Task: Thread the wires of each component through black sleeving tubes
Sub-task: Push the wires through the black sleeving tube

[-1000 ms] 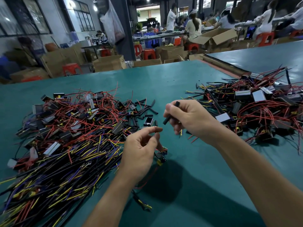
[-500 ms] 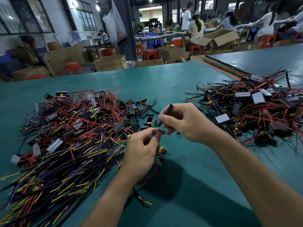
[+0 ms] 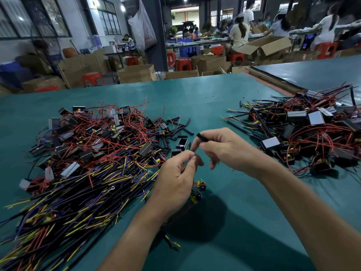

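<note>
Head view: the right hand (image 3: 224, 151) pinches a black sleeving tube (image 3: 201, 136) just above the left hand (image 3: 175, 178), which seems to pinch the dangling component (image 3: 201, 185) by its wires, unthreaded yet, with a big unsleeved heap (image 3: 88, 153) waiting left and a done-looking pile (image 3: 312, 130) right.

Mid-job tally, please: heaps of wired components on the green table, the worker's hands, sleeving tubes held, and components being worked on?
Heaps of wired components: 2 (left heap, right heap)
Hands: 2 (left hand, right hand)
Black sleeving tube held, in the right hand: 1
Component at the left hand: 1
Total: 6
</note>
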Available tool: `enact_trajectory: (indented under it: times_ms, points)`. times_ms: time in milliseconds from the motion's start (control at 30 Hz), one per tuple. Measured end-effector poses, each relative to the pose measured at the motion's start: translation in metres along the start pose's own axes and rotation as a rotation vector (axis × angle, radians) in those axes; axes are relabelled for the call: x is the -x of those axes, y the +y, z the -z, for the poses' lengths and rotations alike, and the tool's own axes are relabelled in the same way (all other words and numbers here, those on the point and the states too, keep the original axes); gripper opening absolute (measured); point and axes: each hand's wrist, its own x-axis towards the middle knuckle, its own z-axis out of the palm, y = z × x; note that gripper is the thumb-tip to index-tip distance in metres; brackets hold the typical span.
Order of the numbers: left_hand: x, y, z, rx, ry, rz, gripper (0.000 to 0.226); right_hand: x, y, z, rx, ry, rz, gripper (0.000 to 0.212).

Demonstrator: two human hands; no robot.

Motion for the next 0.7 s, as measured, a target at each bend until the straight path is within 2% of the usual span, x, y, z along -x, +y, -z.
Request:
enact_trajectory:
  times_ms: [100, 333, 467, 633, 700]
  points:
    - [0.002, 0.005, 0.001, 0.115, -0.046, 0.031, 0.027, 0.004, 0.001, 0.001, 0.03, -0.039, 0.027, 0.016]
    - [0.002, 0.009, 0.007, 0.153, -0.102, 0.084, 0.026, 0.005, 0.007, 0.006, 0.028, -0.098, -0.026, 0.013]
    - [0.001, 0.005, 0.009, 0.063, -0.1, 0.094, 0.028, 0.005, 0.006, 0.01, 0.071, -0.025, -0.038, 0.019]
    - [0.001, 0.004, 0.008, 0.015, -0.059, 0.113, 0.031, 0.006, 0.005, 0.001, 0.241, 0.015, 0.068, 0.017]
    - [0.0, 0.005, 0.007, 0.034, -0.033, 0.131, 0.029, 0.005, 0.003, -0.001, 0.223, 0.076, 0.084, 0.02]
